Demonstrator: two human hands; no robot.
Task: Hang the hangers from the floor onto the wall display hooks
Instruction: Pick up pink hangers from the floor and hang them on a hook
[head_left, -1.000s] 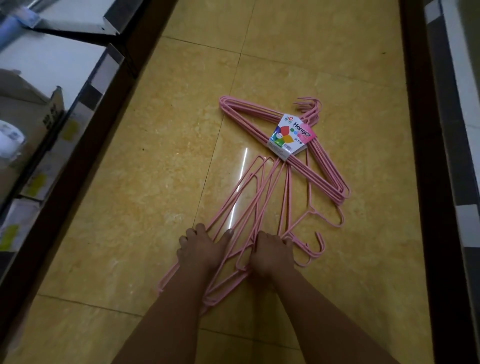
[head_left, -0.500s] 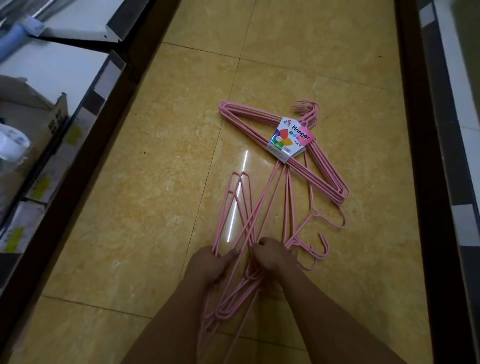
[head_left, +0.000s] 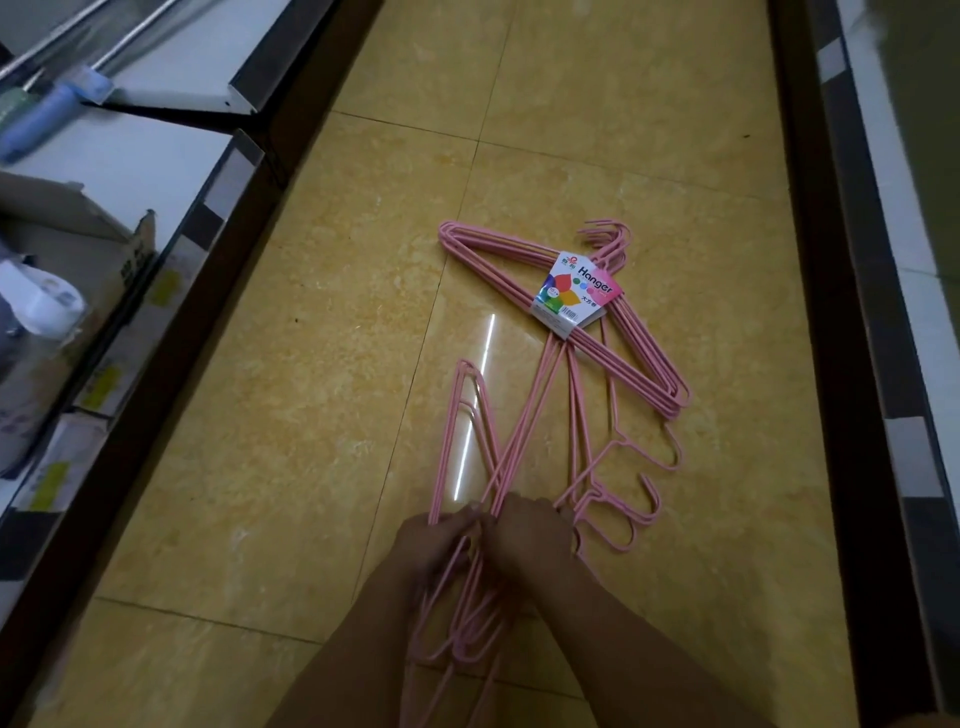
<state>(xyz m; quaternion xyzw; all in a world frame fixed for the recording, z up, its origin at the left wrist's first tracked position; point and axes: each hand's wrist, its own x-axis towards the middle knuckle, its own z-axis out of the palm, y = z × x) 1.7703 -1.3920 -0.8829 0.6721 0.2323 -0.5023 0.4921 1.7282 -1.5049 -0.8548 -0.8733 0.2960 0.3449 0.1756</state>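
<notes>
Several loose pink wire hangers lie fanned on the yellow tiled floor. My left hand and my right hand sit side by side and both grip the wires of these hangers, lifting their near ends off the tiles. Their hooks curl out to the right of my right hand. Farther away lies a bundled pack of pink hangers held together by a colourful paper label reading "Hanger". No wall hooks are in view.
A shop shelf unit with a cardboard box and packaged goods runs along the left side of the aisle. A dark shelf base borders the right side. Poles lie on the upper left shelf.
My hands have drawn the loose hangers together from a flat spread into a gathered bunch and raised their near ends. The labelled pack has stayed in place.
</notes>
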